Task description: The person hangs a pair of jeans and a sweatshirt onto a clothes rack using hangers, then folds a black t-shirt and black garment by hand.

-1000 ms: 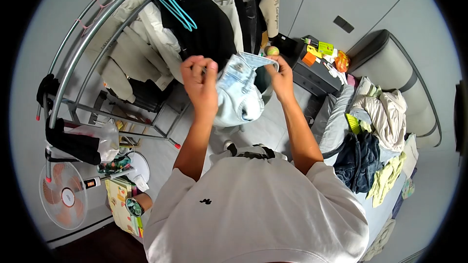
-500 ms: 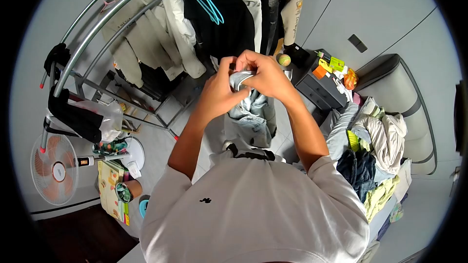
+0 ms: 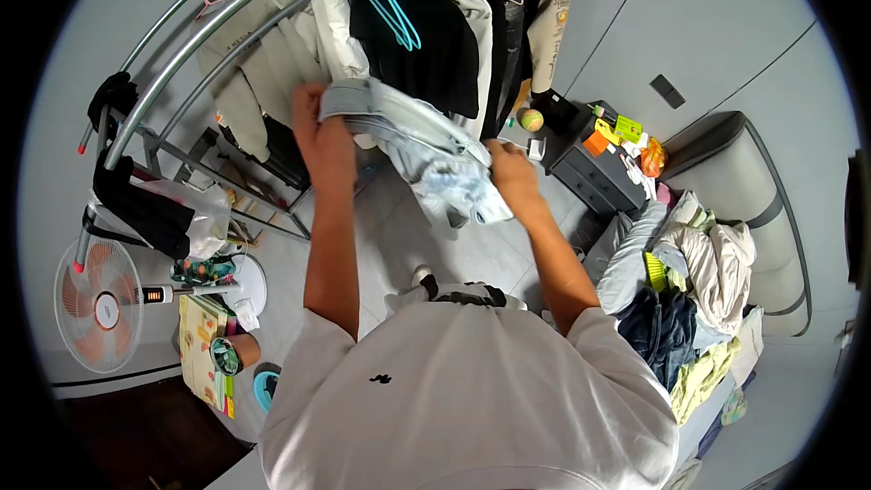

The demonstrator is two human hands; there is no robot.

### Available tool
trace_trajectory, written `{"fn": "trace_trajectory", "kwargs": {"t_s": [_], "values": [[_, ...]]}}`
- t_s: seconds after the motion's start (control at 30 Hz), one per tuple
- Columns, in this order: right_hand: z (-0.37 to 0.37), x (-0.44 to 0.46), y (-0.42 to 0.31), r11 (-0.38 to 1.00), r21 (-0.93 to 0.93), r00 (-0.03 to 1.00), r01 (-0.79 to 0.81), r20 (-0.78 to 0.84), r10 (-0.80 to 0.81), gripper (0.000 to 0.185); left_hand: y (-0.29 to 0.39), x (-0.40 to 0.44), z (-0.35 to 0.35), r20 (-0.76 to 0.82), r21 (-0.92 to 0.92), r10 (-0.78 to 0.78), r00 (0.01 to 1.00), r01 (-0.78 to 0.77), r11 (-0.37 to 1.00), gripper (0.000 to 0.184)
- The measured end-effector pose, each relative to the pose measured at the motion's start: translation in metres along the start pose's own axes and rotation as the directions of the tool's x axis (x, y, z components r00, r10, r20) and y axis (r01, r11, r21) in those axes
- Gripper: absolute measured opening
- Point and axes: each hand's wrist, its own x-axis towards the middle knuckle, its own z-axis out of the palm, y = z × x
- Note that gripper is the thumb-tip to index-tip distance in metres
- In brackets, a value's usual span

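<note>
A pair of light-blue jeans (image 3: 426, 150) is stretched out in front of me, its waistband toward the clothes rack. My left hand (image 3: 325, 138) grips one end of the waistband, its fingers partly hidden and a little blurred. At the other end, my right hand (image 3: 513, 174) is closed on the edge of the denim. The legs of the jeans hang down, mostly foreshortened beneath the waist. Just beyond the cloth, a black garment (image 3: 422, 36) hangs on the rack.
A metal clothes rack (image 3: 181, 63) holds several garments and blue hangers (image 3: 386, 0). A fan (image 3: 100, 307) stands at left. On the right are a dark drawer cabinet (image 3: 594, 172) with small items and a bed heaped with clothes (image 3: 708, 263).
My hands have moved apart, left hand to the left and right hand slightly right and down. The bunched jeans are now spread wide at the waist.
</note>
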Motion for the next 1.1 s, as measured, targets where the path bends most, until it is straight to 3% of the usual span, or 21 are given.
{"fn": "trace_trajectory", "kwargs": {"t_s": [0.03,0.1,0.13,0.2,0.27,0.37,0.4,0.43,0.47,0.5,0.53,0.6,0.7,0.73,0.8,0.87,0.93,0.97,1.0,1.03,1.1], "values": [[-0.016,-0.001,0.004,0.995,-0.101,1.000,0.003,0.005,-0.003,0.041,-0.005,0.010,-0.010,-0.027,-0.010,0.033,0.999,-0.033,0.999,0.011],[-0.053,0.004,0.011,0.999,-0.032,0.964,-0.019,-0.267,0.010,0.032,-0.007,0.015,-0.027,-0.062,-0.061,-0.038,0.997,0.034,0.998,0.013],[-0.065,0.014,0.020,0.999,-0.018,0.898,0.042,-0.437,-0.045,0.029,-0.009,0.017,-0.034,-0.076,-0.089,-0.074,0.994,0.067,0.994,0.015],[-0.102,0.025,0.014,0.975,0.211,0.946,0.065,-0.323,0.007,0.026,-0.006,0.015,-0.045,-0.036,-0.009,-0.089,0.995,0.089,0.996,0.024],[-0.115,0.043,0.013,0.780,0.626,1.000,-0.004,-0.008,0.011,0.018,0.006,0.012,-0.047,0.013,-0.011,-0.095,0.995,0.095,0.995,0.025],[-0.122,0.052,-0.016,0.657,0.753,0.999,0.035,-0.023,-0.027,0.014,-0.013,0.020,-0.064,0.143,0.078,-0.167,0.976,0.157,0.984,0.020],[-0.120,0.062,-0.019,0.628,0.776,0.998,0.058,-0.035,-0.048,0.015,-0.017,0.022,-0.069,0.191,0.245,-0.121,0.974,0.072,0.967,0.017],[-0.110,0.076,-0.025,0.448,0.894,0.999,0.023,-0.008,-0.034,0.019,-0.019,0.022,-0.073,0.246,0.400,-0.085,0.965,-0.022,0.916,0.015],[-0.108,0.084,-0.025,0.268,0.957,0.991,-0.114,0.128,-0.034,0.024,-0.020,0.023,-0.076,0.306,0.539,-0.060,0.950,-0.121,0.834,0.016],[-0.109,0.086,-0.036,0.191,0.973,0.991,-0.129,0.134,-0.014,0.023,-0.018,0.021,-0.076,0.292,0.667,-0.068,0.954,-0.152,0.729,0.039],[-0.110,0.086,-0.048,0.113,0.983,0.990,-0.142,0.143,0.005,0.022,-0.019,0.017,-0.074,0.287,0.756,-0.027,0.957,-0.210,0.620,0.042],[-0.109,0.088,-0.058,0.242,0.960,0.983,-0.142,0.166,-0.083,0.016,-0.027,0.011,-0.075,0.295,0.886,0.053,0.954,-0.294,0.358,0.048],[-0.102,0.077,-0.072,0.589,0.805,0.964,0.067,0.100,-0.247,0.036,-0.059,0.023,-0.087,0.204,0.961,-0.035,0.978,-0.194,0.198,0.039],[-0.101,0.075,-0.074,0.662,0.745,0.941,0.079,0.163,-0.296,0.036,-0.065,0.032,-0.092,0.166,0.978,-0.052,0.985,-0.157,0.138,0.035],[-0.091,0.084,-0.061,0.778,0.505,0.866,0.375,0.109,-0.488,0.034,-0.060,0.055,-0.116,0.140,0.966,0.032,0.990,-0.144,0.216,0.028],[-0.104,0.081,-0.057,0.904,-0.025,0.881,0.427,0.237,-0.409,0.041,-0.058,0.073,-0.139,0.080,0.931,0.143,0.987,-0.125,0.342,0.023],[-0.099,0.095,-0.037,0.894,-0.159,0.884,0.418,0.299,-0.360,0.045,-0.055,0.078,-0.154,-0.029,0.853,0.256,0.966,-0.110,0.511,0.021],[-0.097,0.105,-0.032,0.961,-0.036,0.821,0.274,0.530,-0.214,0.045,-0.051,0.078,-0.155,-0.002,0.879,0.239,0.971,-0.112,0.463,0.023],[-0.099,0.110,-0.031,0.997,-0.005,0.693,0.078,0.719,-0.051,0.046,-0.035,0.076,-0.150,0.025,0.903,0.218,0.976,-0.115,0.414,0.026],[-0.083,0.145,-0.010,0.958,-0.095,0.721,0.272,0.679,-0.138,0.043,-0.026,0.073,-0.149,0.054,0.924,0.192,0.980,-0.122,0.363,0.029],[-0.096,0.159,-0.020,0.928,-0.151,0.922,0.340,0.247,-0.298,0.037,-0.034,0.078,-0.157,0.024,0.877,0.141,0.990,-0.088,0.473,0.037]]}}
